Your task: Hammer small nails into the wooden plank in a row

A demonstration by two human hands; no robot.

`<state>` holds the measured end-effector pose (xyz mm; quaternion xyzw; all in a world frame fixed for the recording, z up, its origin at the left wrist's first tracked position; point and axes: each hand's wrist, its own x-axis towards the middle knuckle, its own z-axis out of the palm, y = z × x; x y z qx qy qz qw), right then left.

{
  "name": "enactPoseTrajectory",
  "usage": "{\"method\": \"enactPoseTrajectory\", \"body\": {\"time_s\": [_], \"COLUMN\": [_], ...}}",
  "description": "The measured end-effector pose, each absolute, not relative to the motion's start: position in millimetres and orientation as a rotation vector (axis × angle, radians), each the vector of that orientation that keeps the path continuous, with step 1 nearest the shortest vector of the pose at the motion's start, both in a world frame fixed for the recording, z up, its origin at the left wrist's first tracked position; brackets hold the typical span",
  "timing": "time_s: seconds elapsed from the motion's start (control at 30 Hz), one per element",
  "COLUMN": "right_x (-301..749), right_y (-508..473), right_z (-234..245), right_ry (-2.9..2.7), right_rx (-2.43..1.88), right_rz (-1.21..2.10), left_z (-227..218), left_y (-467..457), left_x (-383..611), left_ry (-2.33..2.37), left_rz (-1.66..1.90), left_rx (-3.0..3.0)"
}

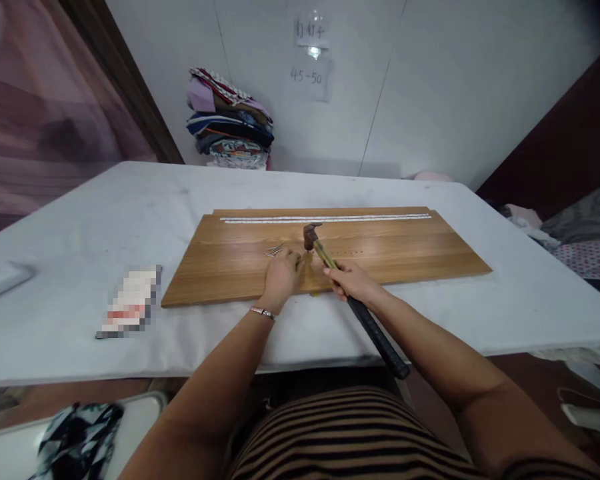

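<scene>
A wooden board [405, 250] lies flat on the white table [130, 200]. My right hand [353, 280] is closed around the shaft of a hammer [325, 257], gripped high up near its dark head [310, 235], which hovers just above the board. My left hand [281, 275] rests on the board beside the hammer head, fingers pinched together on something too small to make out. A few loose nails [274, 251] lie on the board just left of my left hand. A row of small holes or nail marks [347, 253] runs to the right of the hammer head.
A long white strip [330, 218] runs along the board's far edge. A blurred packet [130, 303] lies on the table at the left. Folded fabrics [230, 123] are stacked against the back wall. A chair with cloth [75, 433] stands at the lower left.
</scene>
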<state>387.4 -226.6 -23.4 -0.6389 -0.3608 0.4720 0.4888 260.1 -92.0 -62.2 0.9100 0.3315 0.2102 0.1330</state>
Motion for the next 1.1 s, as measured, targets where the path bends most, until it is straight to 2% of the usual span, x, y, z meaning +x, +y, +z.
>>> {"method": "enactPoseTrajectory", "body": {"time_s": [1.1], "right_x": [408.2], "right_y": [-228.0], "right_z": [-34.7], "right_ry": [-0.948], "right_rx": [-1.466], "right_rz": [1.253], "left_z": [-63.8], "left_y": [-90.9], "left_x": [260.5], "left_ry": [0.944], "left_rz": [0.667], "left_rx": [2.578]}}
